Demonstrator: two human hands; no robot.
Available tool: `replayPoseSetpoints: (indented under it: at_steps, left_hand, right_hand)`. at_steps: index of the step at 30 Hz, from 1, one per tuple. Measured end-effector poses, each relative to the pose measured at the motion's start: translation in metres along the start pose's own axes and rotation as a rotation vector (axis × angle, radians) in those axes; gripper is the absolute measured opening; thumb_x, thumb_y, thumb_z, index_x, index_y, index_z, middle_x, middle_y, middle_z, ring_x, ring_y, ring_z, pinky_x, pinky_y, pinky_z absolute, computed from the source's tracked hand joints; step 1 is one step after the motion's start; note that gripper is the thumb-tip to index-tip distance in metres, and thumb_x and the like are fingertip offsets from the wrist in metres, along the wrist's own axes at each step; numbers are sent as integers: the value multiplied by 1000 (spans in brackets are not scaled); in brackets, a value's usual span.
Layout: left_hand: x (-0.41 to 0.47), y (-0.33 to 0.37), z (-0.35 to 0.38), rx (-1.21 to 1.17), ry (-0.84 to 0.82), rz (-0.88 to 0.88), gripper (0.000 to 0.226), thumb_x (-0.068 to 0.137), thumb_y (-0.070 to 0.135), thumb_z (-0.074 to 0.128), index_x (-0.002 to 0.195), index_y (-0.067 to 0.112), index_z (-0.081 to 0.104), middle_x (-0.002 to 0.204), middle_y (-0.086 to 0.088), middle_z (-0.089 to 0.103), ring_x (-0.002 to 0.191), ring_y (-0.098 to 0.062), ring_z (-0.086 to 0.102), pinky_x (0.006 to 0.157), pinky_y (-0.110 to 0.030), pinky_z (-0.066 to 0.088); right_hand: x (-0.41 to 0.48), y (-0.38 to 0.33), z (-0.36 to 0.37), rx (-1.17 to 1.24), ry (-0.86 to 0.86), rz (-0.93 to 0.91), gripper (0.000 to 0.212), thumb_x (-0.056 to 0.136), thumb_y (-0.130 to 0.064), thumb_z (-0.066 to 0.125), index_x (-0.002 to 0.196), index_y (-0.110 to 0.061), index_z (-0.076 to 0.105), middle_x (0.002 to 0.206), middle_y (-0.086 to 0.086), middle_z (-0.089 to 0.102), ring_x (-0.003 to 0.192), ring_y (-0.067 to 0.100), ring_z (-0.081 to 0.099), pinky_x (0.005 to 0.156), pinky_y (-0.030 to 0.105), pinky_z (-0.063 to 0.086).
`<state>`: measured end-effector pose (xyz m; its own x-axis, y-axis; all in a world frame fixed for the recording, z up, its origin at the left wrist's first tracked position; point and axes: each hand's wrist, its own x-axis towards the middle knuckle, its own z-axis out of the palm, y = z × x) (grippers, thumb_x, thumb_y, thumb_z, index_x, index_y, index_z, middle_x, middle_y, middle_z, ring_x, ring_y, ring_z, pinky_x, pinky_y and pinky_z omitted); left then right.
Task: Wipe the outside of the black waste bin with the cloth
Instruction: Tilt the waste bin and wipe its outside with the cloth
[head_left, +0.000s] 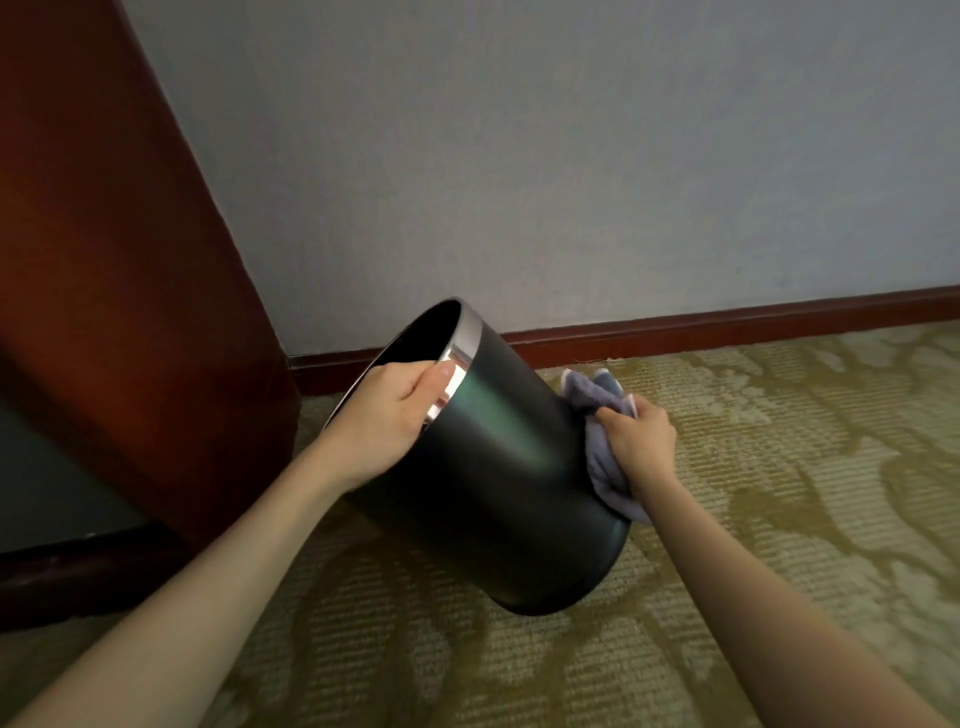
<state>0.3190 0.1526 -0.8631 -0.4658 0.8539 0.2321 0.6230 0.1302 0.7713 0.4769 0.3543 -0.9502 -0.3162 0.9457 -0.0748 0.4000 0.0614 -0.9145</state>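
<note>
The black waste bin (498, 478) with a shiny metal rim is tilted to the left above the carpet, its mouth facing up-left. My left hand (387, 421) grips the rim, thumb on the outside and fingers hidden inside. My right hand (641, 439) clutches a grey-blue cloth (597, 410) and holds it against the bin's right outer wall, near the base. Part of the cloth is hidden behind the bin.
A dark red wooden furniture panel (119, 291) stands close on the left. A grey wall (571, 156) with a red-brown skirting board (727, 325) runs behind the bin. Patterned green-yellow carpet (779, 493) covers the floor to the right and front.
</note>
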Motion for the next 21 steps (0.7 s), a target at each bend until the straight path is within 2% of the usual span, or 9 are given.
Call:
replayPoseSetpoints:
  at_steps: [3, 6, 9, 11, 13, 17, 21]
  left_hand:
    - [8, 13, 13, 76, -40, 33, 50, 97, 43, 34, 76, 6, 61, 76, -14, 65, 71, -24, 61, 69, -49, 48]
    - [14, 27, 28, 128, -43, 66, 44, 96, 42, 37, 57, 22, 46, 59, -4, 52, 54, -11, 50, 57, -38, 39]
    - [19, 42, 45, 146, -77, 45, 48, 95, 43, 38, 51, 24, 39, 51, 4, 42, 46, -3, 42, 50, -29, 32]
    - [21, 53, 59, 153, -114, 31, 48, 94, 43, 39, 55, 16, 44, 53, 2, 44, 48, -8, 45, 51, -32, 35]
    - [20, 64, 77, 219, -152, 41, 45, 93, 41, 42, 62, 8, 46, 60, -2, 48, 55, -16, 50, 54, -36, 38]
    - [7, 82, 109, 400, -273, 160, 26, 83, 33, 50, 61, 25, 38, 66, 3, 47, 62, -15, 51, 53, -33, 41]
    - [-10, 94, 149, 502, -421, 235, 22, 80, 32, 48, 65, 25, 35, 69, -1, 47, 64, -21, 52, 58, -41, 47]
  right_hand:
    - [-5, 20, -12, 34, 17, 52, 14, 82, -17, 56, 68, -17, 55, 68, 3, 61, 68, 18, 58, 55, 28, 38]
    - [-12, 42, -24, 50, 46, 101, 7, 81, -17, 57, 83, -13, 62, 77, 6, 65, 74, 20, 61, 60, 28, 41]
    - [-18, 61, -38, 70, 62, 134, 8, 81, -16, 59, 85, -12, 64, 77, 7, 66, 75, 20, 62, 61, 28, 42]
    - [-19, 70, -50, 95, 59, 187, 7, 81, -17, 59, 81, -12, 64, 75, 8, 66, 74, 21, 62, 65, 30, 45]
    - [-20, 77, -64, 98, 55, 221, 8, 80, -17, 60, 76, -11, 63, 71, 8, 65, 72, 22, 62, 60, 30, 42]
    - [-20, 81, -101, 50, 49, 213, 13, 80, -19, 62, 70, -11, 59, 64, 5, 61, 63, 17, 58, 50, 29, 37]
    - [-18, 78, -140, 29, 73, 175, 17, 79, -15, 63, 65, -9, 54, 59, 6, 55, 57, 18, 54, 48, 30, 37]
